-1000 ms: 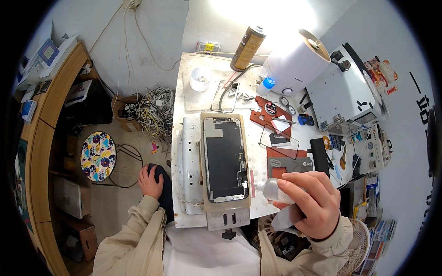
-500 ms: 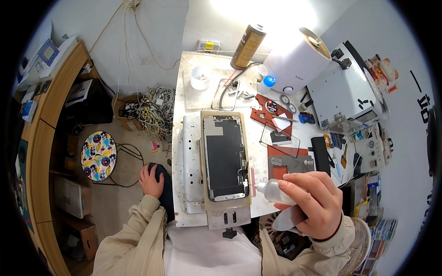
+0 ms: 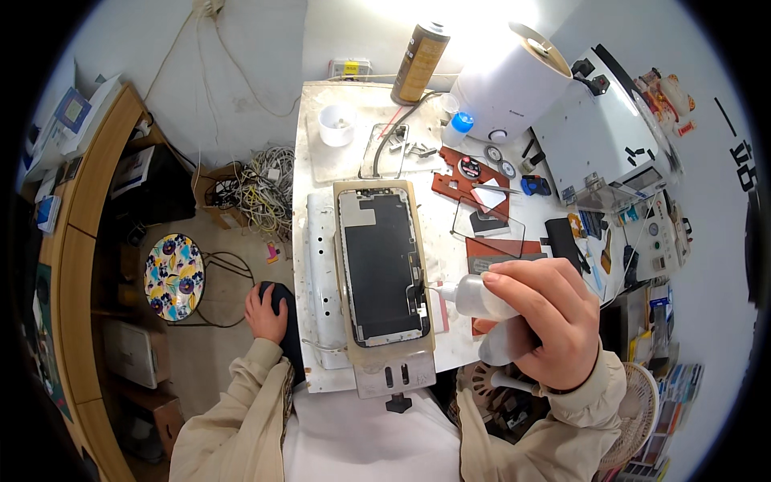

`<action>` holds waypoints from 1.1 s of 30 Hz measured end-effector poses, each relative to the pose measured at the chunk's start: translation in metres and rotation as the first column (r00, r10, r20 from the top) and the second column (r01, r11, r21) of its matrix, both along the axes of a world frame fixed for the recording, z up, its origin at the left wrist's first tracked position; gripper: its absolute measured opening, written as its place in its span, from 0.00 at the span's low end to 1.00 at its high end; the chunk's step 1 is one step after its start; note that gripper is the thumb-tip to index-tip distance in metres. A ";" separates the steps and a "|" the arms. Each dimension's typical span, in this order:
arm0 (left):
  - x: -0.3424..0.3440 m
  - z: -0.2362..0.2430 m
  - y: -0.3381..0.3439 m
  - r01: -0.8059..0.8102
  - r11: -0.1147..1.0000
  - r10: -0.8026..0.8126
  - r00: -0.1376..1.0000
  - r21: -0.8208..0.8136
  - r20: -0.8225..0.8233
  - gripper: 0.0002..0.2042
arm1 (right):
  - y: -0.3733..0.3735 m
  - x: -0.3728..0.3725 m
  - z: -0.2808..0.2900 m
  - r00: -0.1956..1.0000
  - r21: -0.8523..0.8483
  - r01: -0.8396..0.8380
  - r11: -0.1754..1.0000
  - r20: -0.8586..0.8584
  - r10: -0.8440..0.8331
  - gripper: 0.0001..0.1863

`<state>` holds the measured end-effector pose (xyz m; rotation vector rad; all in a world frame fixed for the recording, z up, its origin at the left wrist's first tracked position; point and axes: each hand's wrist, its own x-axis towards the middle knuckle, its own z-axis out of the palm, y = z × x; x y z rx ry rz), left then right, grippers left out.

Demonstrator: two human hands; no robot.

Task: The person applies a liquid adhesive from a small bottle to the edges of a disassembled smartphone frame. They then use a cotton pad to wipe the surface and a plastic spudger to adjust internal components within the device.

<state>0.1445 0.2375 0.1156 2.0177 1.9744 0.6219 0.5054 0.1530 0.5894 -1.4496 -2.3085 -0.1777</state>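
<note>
My right hand (image 3: 550, 321) is closed around a translucent squeeze bottle (image 3: 474, 296) with a thin needle tip. The needle reaches left to the right edge of a dark phone screen (image 3: 377, 273); whether it touches cannot be made out. A rounded, greyish translucent thing (image 3: 506, 342) shows under the same hand, its kind unclear. The screen lies with its inner side up, flex cables along its right edge, on a beige plate (image 3: 351, 337) of a metal-ended holder (image 3: 393, 374). My left hand (image 3: 267, 313) rests open on my knee, fingers stretched out, away from the table.
A white metal rail (image 3: 324, 277) lies left of the holder. Behind stand a white cup (image 3: 336, 126), a spray can (image 3: 421, 63), a blue-capped bottle (image 3: 458, 127) and a white cylindrical appliance (image 3: 514, 88). A thin black frame (image 3: 488, 229) and red mats (image 3: 470, 189) lie to the right.
My right hand has moved the squeeze bottle's needle farther up along the screen's right edge. The whole view has shifted slightly. My left hand stays on the knee.
</note>
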 end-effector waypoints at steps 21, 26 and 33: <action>0.002 0.002 0.001 0.010 1.000 -0.010 1.000 0.010 0.009 0.24 | 0.006 0.002 -0.002 1.000 0.031 -0.004 1.000 -0.002 0.004 0.29; 0.001 -0.001 0.002 0.006 1.000 -0.006 1.000 0.011 0.023 0.24 | 0.006 0.001 -0.003 1.000 0.045 0.004 0.999 -0.009 -0.004 0.28; 0.000 -0.003 0.002 0.005 1.000 -0.006 1.000 0.009 0.031 0.23 | 0.007 0.004 -0.005 1.000 0.062 0.000 0.998 0.004 0.000 0.28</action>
